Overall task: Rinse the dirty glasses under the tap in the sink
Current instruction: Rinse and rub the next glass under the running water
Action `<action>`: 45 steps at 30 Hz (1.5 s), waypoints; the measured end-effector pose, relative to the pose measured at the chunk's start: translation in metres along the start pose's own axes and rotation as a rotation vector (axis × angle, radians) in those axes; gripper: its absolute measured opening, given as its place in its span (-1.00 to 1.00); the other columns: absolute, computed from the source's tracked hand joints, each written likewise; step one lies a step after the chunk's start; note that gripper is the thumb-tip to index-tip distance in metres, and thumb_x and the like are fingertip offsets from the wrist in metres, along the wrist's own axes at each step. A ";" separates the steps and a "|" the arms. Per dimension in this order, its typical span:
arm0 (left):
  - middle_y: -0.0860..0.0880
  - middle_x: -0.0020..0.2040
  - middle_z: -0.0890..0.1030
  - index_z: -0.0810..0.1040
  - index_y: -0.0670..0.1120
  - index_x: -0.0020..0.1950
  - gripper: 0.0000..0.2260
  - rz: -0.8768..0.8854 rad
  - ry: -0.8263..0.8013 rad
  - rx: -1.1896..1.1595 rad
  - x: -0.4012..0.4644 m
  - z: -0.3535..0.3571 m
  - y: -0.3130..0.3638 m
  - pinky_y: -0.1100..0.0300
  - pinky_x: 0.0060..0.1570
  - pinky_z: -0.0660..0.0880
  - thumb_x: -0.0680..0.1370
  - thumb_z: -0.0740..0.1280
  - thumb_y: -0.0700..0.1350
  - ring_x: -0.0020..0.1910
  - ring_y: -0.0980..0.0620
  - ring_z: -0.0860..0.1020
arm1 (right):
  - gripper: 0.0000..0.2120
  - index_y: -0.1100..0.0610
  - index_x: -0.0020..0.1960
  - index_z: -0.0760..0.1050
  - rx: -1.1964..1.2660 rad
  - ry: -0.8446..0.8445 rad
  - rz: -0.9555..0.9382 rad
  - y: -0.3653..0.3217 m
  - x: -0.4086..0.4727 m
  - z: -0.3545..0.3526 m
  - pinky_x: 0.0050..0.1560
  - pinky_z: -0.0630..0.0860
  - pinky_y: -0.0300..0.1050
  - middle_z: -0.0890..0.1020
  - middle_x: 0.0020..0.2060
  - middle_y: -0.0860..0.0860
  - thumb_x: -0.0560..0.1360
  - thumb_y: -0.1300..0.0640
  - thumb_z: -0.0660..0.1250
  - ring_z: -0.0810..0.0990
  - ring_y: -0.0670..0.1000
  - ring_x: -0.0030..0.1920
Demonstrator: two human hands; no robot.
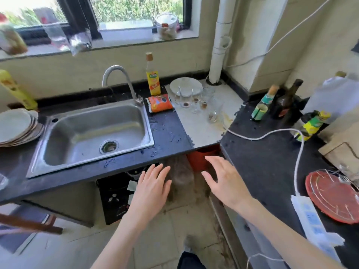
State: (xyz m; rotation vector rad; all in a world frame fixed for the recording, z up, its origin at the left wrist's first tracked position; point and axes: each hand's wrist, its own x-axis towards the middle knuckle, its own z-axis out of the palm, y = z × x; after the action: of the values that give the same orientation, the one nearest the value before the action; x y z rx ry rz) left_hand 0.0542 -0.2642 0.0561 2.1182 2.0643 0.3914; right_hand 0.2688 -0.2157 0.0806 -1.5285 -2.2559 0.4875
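Several small clear glasses with brown residue stand on the white counter section right of the steel sink. A taller glass stands nearest the white section's right side. The curved tap rises behind the sink, no water running. The basin holds nothing but its drain. My left hand and my right hand hover in front of the counter edge, fingers spread and straight, holding nothing. Both hands are well below the glasses.
A white plate sits behind the glasses. An orange packet and yellow bottle stand beside the tap. Stacked plates lie left of the sink. Bottles, a white cable, power strip and red plate occupy the right counter.
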 end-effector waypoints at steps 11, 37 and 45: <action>-0.11 0.31 0.49 0.44 -0.12 0.34 -0.64 -0.006 0.015 -0.079 0.149 0.007 -0.016 -0.07 0.29 0.34 0.56 0.26 -0.06 0.36 -0.14 0.39 | -0.56 0.10 0.41 0.30 -0.073 -0.097 0.105 0.043 0.165 -0.011 0.35 0.24 -0.12 0.42 0.35 0.02 0.57 -0.02 0.19 0.37 0.02 0.35; -0.07 0.42 0.36 0.31 -0.09 0.43 -0.61 0.060 -0.273 -0.196 0.330 0.057 -0.066 0.04 0.40 0.17 0.60 0.19 -0.08 0.46 -0.10 0.22 | -0.68 0.40 0.19 0.44 0.750 0.050 1.026 0.148 0.328 0.062 0.28 0.43 0.09 0.51 0.07 0.03 0.60 0.15 0.18 0.49 0.14 0.22; -0.06 0.44 0.32 0.28 -0.07 0.45 -0.60 -0.043 -0.222 -0.221 0.295 0.058 -0.055 0.11 0.41 0.15 0.61 0.17 -0.08 0.46 -0.05 0.23 | -0.75 0.23 0.05 0.56 0.553 -0.223 0.624 0.131 0.298 0.055 0.10 0.45 -0.09 0.64 0.00 0.11 0.57 0.07 0.24 0.58 0.06 0.07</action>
State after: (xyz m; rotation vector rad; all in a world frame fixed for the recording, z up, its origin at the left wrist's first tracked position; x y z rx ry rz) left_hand 0.0228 0.0362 0.0071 1.8927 1.8472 0.3436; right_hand 0.2454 0.1040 0.0024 -1.8886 -1.5213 1.3783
